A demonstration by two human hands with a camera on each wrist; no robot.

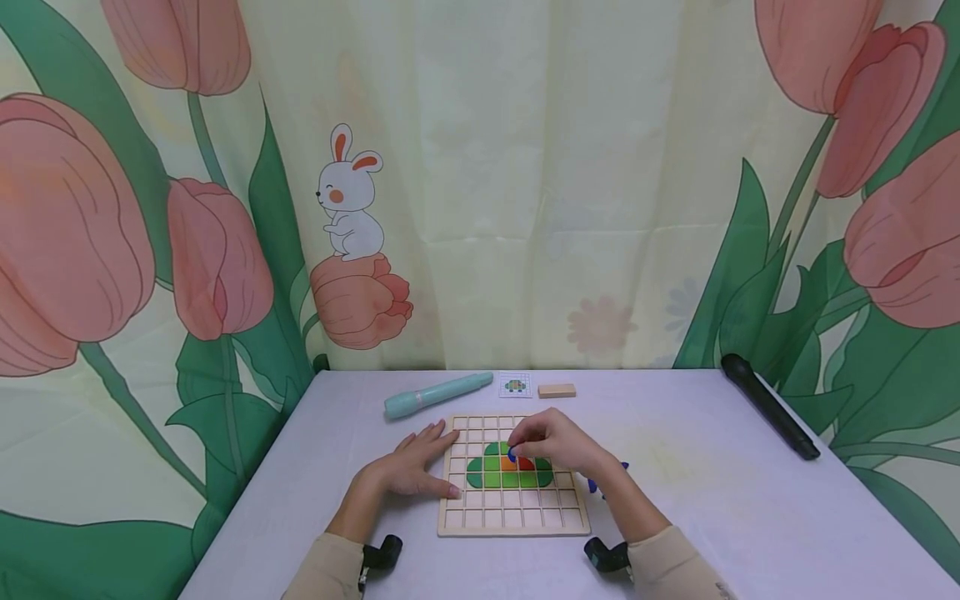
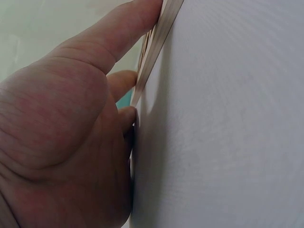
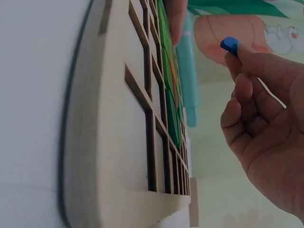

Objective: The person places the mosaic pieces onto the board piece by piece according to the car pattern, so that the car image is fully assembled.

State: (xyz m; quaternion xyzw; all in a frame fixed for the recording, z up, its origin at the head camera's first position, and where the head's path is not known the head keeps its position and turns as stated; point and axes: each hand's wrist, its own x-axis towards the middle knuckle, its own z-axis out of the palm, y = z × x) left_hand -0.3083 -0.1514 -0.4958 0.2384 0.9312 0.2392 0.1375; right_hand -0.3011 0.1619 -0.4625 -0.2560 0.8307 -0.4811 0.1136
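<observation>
A wooden grid board (image 1: 513, 510) lies on the white table, with green pieces (image 1: 491, 477), an orange piece (image 1: 509, 465) and a red piece (image 1: 527, 463) set in its middle squares. My right hand (image 1: 519, 451) hovers over them and pinches a small blue piece (image 1: 512, 455) in its fingertips. The right wrist view shows that blue piece (image 3: 230, 44) held at my right hand's (image 3: 241, 61) fingertips, off the board (image 3: 118, 142). My left hand (image 1: 441, 463) lies flat on the table, fingers straight against the board's left edge. In the left wrist view my left hand (image 2: 127, 53) touches the board's edge (image 2: 159, 35).
More blue pieces (image 1: 609, 477) lie on the table just right of my right wrist. Behind the board are a teal pen (image 1: 438, 393), a small picture card (image 1: 515, 384) and a wooden block (image 1: 557, 390). A long black object (image 1: 768, 406) lies at the far right. A tulip-print curtain hangs behind.
</observation>
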